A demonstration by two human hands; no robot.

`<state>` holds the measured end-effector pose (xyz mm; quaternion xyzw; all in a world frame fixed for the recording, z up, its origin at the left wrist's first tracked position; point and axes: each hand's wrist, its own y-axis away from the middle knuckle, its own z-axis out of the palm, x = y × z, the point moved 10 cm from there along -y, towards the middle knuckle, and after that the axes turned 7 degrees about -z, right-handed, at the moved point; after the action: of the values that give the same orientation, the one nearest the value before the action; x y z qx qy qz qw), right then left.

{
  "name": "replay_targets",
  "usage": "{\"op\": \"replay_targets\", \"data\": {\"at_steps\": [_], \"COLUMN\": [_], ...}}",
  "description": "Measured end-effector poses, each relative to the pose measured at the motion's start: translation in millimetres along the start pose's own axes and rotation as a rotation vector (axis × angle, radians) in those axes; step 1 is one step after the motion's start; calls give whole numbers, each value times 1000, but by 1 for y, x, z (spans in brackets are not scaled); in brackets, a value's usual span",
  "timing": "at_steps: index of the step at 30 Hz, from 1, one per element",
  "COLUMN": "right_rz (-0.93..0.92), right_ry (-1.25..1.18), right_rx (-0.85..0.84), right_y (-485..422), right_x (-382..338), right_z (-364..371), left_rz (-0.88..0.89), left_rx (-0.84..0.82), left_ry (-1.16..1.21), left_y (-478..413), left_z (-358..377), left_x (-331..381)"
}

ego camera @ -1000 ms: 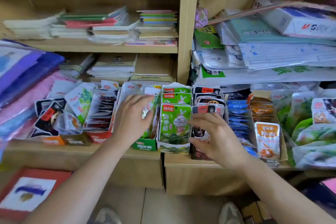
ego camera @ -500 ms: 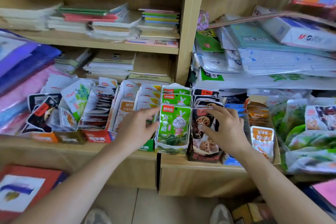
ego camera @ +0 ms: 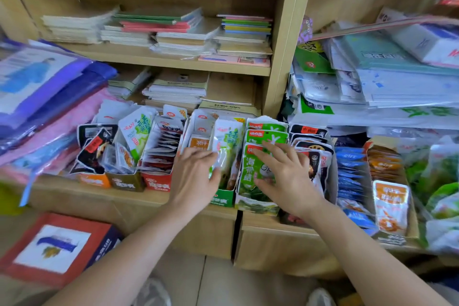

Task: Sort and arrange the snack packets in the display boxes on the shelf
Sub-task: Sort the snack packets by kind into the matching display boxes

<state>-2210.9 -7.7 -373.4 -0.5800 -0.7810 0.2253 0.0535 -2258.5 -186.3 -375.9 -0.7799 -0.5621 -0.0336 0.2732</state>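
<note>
- The green packets [ego camera: 249, 171] stand on end in a torn display box [ego camera: 255, 206] at the front edge of the shelf [ego camera: 139, 197]. Their long axis is upright, their printed faces are toward the camera, and the row runs back.
- The right hand [ego camera: 288, 179] lies flat on the front packet, fingers spread.
- The left hand [ego camera: 195, 176], fingers straight, touches the white-green packets [ego camera: 227, 141] in the green box [ego camera: 222, 201] just beside.
- Dark packets [ego camera: 308, 131] and blue packets [ego camera: 350, 164] stand further right.

The wooden shelf [ego camera: 139, 197] carries a row of display boxes [ego camera: 255, 206] crammed with snack packets [ego camera: 265, 131]. Left of the left hand [ego camera: 193, 176] stand an orange box [ego camera: 93, 181], a brown box [ego camera: 126, 182] and a red box [ego camera: 156, 182]. A green box [ego camera: 222, 201] sits between the hands. Right of the right hand [ego camera: 285, 181] lie blue packets [ego camera: 350, 171], orange packets [ego camera: 391, 204], then loose green bags [ego camera: 442, 181].
</note>
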Motion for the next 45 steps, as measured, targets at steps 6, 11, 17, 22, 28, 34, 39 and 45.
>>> {"op": "replay_targets", "data": {"at_steps": [6, 11, 17, 22, 28, 34, 39, 45], "right_rz": [68, 148, 232, 281, 426, 581, 582, 573], "right_ry": [-50, -277, -823, -1176, -1166, -1134, -1094, -1066], "right_rx": [22, 94, 116, 171, 368, 565, 531, 500], "right_y": [-16, -26, -32, -30, -10, 13, 15, 16], "right_x": [1, -2, -1, 13, 56, 94, 90, 86], "right_z": [4, 0, -11, -24, -40, -44, -47, -41], "left_rz": [-151, -323, -378, -324, -238, -241, -254, -149], "left_rx": [-17, 98, 158, -9, -84, -407, -331, -369], "left_ry": [424, 765, 1117, 1239, 985, 467, 470, 234], "left_y": [-2, -1, -19, -26, -34, -18, -16, -16], "left_z": [-10, -24, -47, -31, -17, 35, 35, 43], "left_x": [-27, -46, -32, 9, 9, 5, 6, 7]}}
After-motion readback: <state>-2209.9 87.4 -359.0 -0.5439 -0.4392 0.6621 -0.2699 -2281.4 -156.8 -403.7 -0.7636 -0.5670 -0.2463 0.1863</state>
